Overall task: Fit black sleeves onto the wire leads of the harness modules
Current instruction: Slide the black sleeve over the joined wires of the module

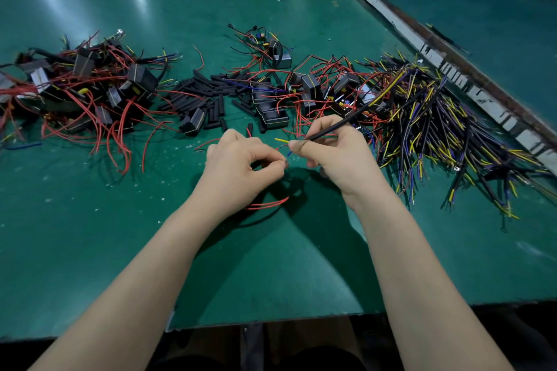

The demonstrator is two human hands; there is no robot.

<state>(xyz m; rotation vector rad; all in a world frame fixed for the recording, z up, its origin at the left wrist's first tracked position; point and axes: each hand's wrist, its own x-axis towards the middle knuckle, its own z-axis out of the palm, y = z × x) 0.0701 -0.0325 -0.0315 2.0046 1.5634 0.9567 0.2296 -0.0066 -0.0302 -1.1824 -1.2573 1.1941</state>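
Right hand (334, 156) pinches a black cable (337, 128) near its stripped end; its long axis runs up and right from the fingertips, and a yellow lead (281, 140) juts left past them. Left hand (238, 169), just left of that tip, has thumb and forefinger closed together, seemingly on a fine lead; what they hold is too small to tell. Loose sleeves (208, 93) lie beyond both hands, nearer the left. Red leads (268, 205) trail below the left hand.
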